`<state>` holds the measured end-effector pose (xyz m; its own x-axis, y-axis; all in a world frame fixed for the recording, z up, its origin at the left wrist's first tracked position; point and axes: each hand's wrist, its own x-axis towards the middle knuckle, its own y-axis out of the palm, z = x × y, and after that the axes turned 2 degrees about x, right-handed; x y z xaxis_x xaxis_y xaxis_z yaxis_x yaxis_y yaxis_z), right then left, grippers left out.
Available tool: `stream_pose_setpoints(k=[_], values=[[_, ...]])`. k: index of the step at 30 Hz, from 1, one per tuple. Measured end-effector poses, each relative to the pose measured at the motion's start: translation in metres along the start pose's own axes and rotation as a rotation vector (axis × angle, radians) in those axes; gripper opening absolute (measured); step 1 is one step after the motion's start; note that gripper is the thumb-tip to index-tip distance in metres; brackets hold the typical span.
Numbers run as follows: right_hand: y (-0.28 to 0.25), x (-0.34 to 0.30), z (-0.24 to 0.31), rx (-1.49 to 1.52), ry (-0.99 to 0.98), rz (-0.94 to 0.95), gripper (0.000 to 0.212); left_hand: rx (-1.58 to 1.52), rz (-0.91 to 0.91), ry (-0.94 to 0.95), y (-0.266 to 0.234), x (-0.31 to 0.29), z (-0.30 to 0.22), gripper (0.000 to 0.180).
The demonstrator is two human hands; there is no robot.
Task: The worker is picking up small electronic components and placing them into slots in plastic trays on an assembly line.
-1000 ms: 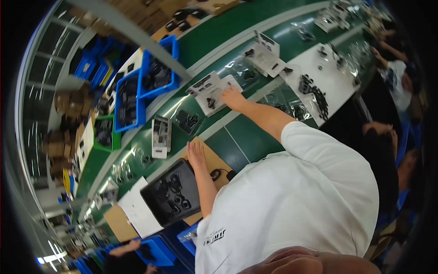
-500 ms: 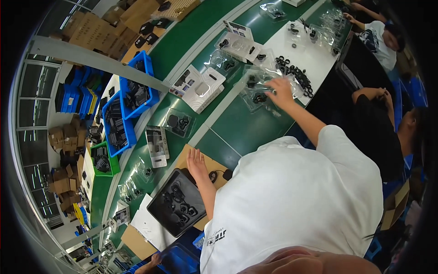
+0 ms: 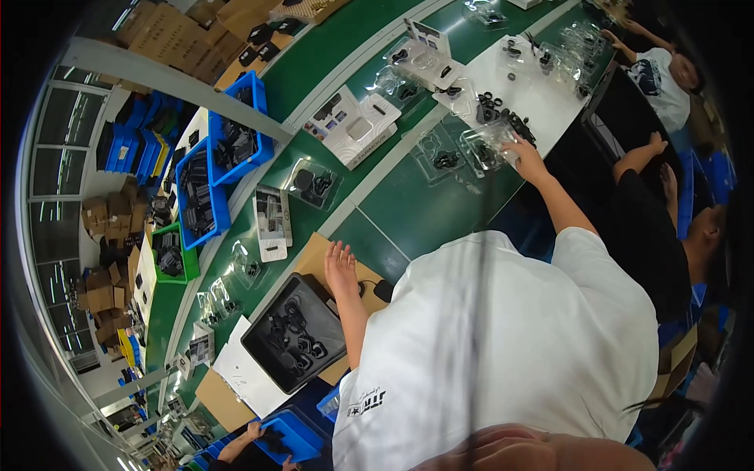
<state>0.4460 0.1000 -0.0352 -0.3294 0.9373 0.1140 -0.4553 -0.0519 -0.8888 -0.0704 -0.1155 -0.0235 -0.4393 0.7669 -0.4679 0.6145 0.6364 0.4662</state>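
Observation:
My right hand [image 3: 528, 157] pinches the edge of a clear plastic blister tray [image 3: 481, 147] with dark parts under or in it. Just left of it, a second clear blister tray [image 3: 437, 155] holding black parts lies on the green work surface. Beyond my right hand, small black ring-shaped parts [image 3: 514, 125] are heaped on a white sheet [image 3: 554, 118]. My left hand [image 3: 340, 268] is open and empty, its fingers stretched out over brown cardboard [image 3: 318, 263]. Beside it stands a dark grey bin [image 3: 255, 337] with black cabled parts [image 3: 294, 326] inside.
White printed boxes [image 3: 353, 125] and another blister tray [image 3: 310, 184] rest on the green bench. Blue bins [image 3: 224, 228] and a green bin [image 3: 192, 275] of black parts stand farther left. Co-workers sit at the right, and another person's hands hold a blue bin [image 3: 298, 432] at lower left.
My right hand has moved right and now grips a blister tray, apart from the one left on the bench. My left hand stays open near the bin. A blue bin at lower left is now more visible.

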Motion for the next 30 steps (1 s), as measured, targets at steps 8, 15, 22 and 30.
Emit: stream_pose_setpoints(k=[8, 15, 22, 30], values=[[0.006, -0.003, 0.057, 0.055, 0.01, -0.369, 0.046, 0.023, -0.076, 0.103, -0.039, -0.01, 0.001, 0.036], [0.067, -0.007, 0.148, 0.379, -0.404, 0.039, 0.038, 0.337, -0.335, 0.329, -0.068, 0.041, -0.043, 0.032], [0.087, -0.02, 0.223, 0.404, -0.393, 0.718, 0.032, 0.041, -0.569, 0.331, -0.185, 0.149, -0.104, 0.029], [0.086, -0.05, 0.19, 0.389, -0.248, 0.668, 0.029, 1.371, -0.701, 0.041, -0.164, 0.142, -0.072, 0.042]])
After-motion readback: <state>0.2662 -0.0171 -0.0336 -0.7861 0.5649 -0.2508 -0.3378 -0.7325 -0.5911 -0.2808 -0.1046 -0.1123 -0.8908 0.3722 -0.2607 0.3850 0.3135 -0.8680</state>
